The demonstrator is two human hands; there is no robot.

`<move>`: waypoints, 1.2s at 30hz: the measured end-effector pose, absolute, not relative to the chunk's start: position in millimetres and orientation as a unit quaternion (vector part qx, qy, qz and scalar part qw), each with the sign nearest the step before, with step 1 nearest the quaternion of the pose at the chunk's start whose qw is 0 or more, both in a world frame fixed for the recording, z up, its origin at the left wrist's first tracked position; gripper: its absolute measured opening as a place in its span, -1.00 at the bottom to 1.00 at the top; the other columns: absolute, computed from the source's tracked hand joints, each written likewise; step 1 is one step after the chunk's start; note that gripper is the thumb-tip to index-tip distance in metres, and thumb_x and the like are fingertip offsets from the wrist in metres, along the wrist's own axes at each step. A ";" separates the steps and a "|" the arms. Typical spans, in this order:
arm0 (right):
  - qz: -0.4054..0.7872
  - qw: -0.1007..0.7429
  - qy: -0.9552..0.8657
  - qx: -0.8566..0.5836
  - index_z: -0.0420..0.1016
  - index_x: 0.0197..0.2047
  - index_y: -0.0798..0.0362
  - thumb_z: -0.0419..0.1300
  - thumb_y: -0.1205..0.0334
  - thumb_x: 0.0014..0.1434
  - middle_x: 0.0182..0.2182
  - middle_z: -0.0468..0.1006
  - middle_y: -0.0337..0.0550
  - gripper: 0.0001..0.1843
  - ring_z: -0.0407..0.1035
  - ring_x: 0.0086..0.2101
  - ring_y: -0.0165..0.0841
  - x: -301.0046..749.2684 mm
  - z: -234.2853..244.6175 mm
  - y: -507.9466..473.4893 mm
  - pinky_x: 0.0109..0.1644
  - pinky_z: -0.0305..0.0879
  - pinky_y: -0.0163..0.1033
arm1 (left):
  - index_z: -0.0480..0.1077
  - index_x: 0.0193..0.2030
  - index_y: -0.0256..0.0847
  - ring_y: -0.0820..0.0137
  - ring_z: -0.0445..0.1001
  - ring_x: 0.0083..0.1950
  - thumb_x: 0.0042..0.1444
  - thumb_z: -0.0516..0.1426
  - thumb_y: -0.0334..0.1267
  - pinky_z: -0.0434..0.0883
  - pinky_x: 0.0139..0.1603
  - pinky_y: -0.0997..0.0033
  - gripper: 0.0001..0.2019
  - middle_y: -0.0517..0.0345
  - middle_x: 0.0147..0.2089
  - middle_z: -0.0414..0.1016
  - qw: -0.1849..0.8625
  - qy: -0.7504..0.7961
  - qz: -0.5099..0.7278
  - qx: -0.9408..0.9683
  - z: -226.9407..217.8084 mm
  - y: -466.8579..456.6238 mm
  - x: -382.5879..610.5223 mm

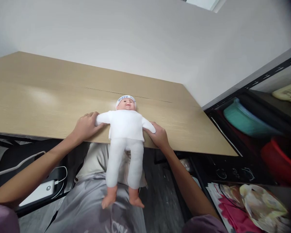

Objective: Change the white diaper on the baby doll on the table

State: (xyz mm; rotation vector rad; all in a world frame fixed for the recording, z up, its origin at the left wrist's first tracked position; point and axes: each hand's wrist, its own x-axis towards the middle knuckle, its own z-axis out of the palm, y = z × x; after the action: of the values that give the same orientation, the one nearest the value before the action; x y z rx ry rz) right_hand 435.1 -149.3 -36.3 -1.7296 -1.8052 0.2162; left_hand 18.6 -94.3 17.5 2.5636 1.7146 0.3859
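Note:
A baby doll (126, 126) in a white top, white trousers and a white headband with blue lettering lies face up at the table's front edge. Its head and torso rest on the wood, while the legs and bare feet extend past the edge above my lap. The fingers of my left hand (86, 125) are closed round the end of the doll's sleeve on the left. On the other side my right hand (158, 134) grips the opposite sleeve end. Both doll hands are hidden by the sleeves or my fingers.
The light wooden table (50, 100) reaches back to a pale wall. At right stands a black shelf with a teal basin (247, 119), a red basin (281, 158) and plastic-wrapped items. A white power bank (38, 193) with a cable lies on a black seat at lower left.

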 end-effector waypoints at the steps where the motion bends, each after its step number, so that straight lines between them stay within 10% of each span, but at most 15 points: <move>1: 0.074 0.315 -0.682 -0.656 0.68 0.19 -0.04 0.18 -0.44 0.46 0.05 0.83 0.06 -0.33 0.69 0.02 0.06 434.3 -38.4 -140.0 0.09 0.52 0.00 | 0.47 0.17 -0.23 -0.06 0.64 0.13 0.53 0.07 0.25 0.44 0.07 0.13 -0.47 -0.25 0.11 0.69 0.012 0.551 0.129 0.825 12.6 -83.3 18.5; 26: -0.025 0.340 -0.680 -0.650 0.72 0.16 -0.02 0.07 -0.66 0.45 -0.10 0.80 0.11 -0.12 0.62 -0.16 0.05 439.1 -57.5 108.7 -0.11 0.42 -0.04 | 0.60 0.09 -0.18 -0.12 0.63 0.02 0.34 0.08 0.59 0.46 0.06 -0.02 -0.20 -0.23 -0.01 0.73 -0.031 0.543 0.259 0.798 -24.7 176.3 25.2; 36: -0.047 0.343 -0.728 -0.591 0.65 0.29 -0.02 0.06 -0.54 0.53 0.12 0.75 0.16 -0.19 0.58 0.09 0.11 447.9 -62.2 140.9 0.27 0.51 0.18 | 0.49 0.54 -0.11 -0.19 0.59 0.30 0.35 -0.01 0.69 0.29 0.45 -0.18 0.02 -0.24 0.24 0.73 -0.034 0.503 0.285 0.815 -37.3 202.2 22.9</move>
State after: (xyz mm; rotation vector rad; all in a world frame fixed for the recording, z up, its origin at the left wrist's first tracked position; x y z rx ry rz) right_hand 447.9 140.9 -62.2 -1.5360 -1.8927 -0.1222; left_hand 22.9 202.2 -37.3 2.6181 1.6159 0.9153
